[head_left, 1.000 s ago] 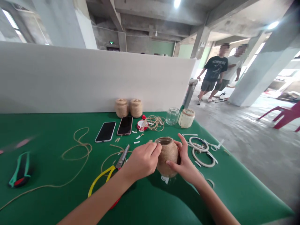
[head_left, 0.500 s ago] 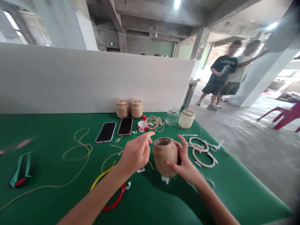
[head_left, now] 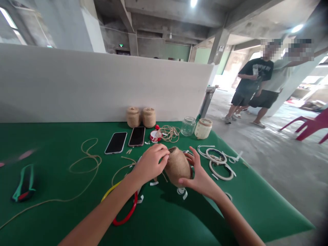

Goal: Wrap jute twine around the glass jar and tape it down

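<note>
A jar wrapped in brown twine [head_left: 178, 169] is tilted to the left above the green table, its mouth towards my left hand. My right hand [head_left: 198, 174] holds the jar's right side, thumb in front and fingers behind. With bent fingers pressed together, my left hand [head_left: 153, 160] grips the rim at the upper left; its fingertips partly hide the mouth. White tape scraps [head_left: 182, 192] lie below the jar. Under my left forearm is a red and yellow ring-shaped handle [head_left: 126, 218], partly covered.
Two twine-wrapped jars [head_left: 133, 118] stand by the white partition [head_left: 102, 85]. Two phones [head_left: 116, 143], a twine bundle [head_left: 169, 133], a glass jar [head_left: 188, 127] and a cream-coloured jar [head_left: 203, 129] are behind my hands. Tape rolls [head_left: 221, 171] lie right, loose twine [head_left: 87, 158] left. Two people [head_left: 255, 78] stand beyond.
The jar has gone from nearly upright to tilted left. My left hand has moved from beside it onto its rim. The two people in the background have shifted right.
</note>
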Available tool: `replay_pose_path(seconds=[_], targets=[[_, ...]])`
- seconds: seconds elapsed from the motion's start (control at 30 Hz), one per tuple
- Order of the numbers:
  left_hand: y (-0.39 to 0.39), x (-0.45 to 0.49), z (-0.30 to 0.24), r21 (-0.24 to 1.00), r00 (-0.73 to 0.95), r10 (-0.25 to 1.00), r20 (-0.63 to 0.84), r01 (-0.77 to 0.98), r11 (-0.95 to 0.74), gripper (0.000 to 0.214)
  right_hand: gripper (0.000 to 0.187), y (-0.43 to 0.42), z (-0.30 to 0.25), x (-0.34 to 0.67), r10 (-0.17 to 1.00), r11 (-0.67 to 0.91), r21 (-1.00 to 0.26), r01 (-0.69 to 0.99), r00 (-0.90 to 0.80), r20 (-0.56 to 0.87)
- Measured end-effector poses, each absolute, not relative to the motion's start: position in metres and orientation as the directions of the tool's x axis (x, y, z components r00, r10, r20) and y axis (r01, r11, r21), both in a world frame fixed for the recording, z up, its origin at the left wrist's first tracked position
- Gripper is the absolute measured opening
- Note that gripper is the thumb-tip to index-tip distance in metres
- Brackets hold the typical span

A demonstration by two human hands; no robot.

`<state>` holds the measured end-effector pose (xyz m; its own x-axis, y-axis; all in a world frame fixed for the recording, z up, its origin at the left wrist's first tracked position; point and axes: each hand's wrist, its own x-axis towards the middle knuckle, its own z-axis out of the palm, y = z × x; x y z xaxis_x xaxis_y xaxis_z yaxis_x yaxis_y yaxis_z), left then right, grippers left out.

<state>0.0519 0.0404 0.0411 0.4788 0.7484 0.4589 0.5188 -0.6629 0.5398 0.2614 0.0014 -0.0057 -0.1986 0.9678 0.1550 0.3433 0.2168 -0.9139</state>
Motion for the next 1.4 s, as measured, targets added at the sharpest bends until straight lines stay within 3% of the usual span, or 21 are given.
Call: replay_pose_path(seconds=[0.23, 0.53, 0.73, 0.93, 1.17, 1.4], targets=[[0.047, 0.050, 0.041, 0.706, 0.376, 0.869, 0.323, 0.515, -0.486, 0.022, 0.112, -0.011, -0.012, 0.255, 0.972, 0.233, -0.807, 0.542, -0.152, 0.179], [0.057, 0.053, 0.026, 0.938, 0.259, 0.966, 0.010, 0.332, -0.098, 0.029, 0.106, -0.003, -0.024, 0.254, 0.964, 0.263, -0.819, 0.509, -0.117, 0.237], [0.055, 0.050, 0.023, 0.987, 0.200, 0.971, -0.130, 0.121, 0.107, 0.022, 0.107, 0.005, -0.025, 0.255, 0.915, 0.398, -0.732, 0.553, -0.178, 0.363], [0.053, 0.047, 0.019, 0.954, 0.185, 0.949, -0.257, -0.110, 0.280, 0.021, 0.110, -0.001, -0.020, 0.247, 0.867, 0.473, -0.695, 0.541, -0.146, 0.476], [0.035, 0.049, 0.022, 0.908, 0.213, 0.939, -0.271, -0.267, 0.323, 0.018, 0.109, -0.025, -0.007, 0.238, 0.811, 0.520, -0.704, 0.484, -0.021, 0.585], [0.016, 0.059, 0.018, 0.957, 0.181, 0.967, -0.182, -0.195, 0.216, 0.025, 0.107, -0.035, 0.009, 0.230, 0.869, 0.437, -0.842, 0.316, 0.091, 0.486]])
